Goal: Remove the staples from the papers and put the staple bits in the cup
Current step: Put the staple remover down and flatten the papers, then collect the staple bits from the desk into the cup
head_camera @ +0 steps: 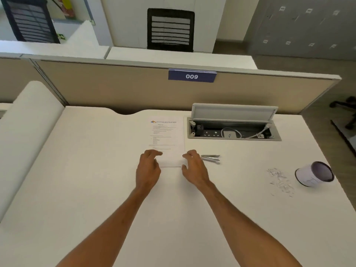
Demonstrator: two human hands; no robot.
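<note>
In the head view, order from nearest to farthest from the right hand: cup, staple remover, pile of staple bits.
1. Staple remover, just beside the right hand.
2. Pile of staple bits, farther right.
3. Cup, farthest right.

The papers [166, 135] are white with black print and an orange-blue logo; the cup [308, 180] is white, purple inside.
</note>
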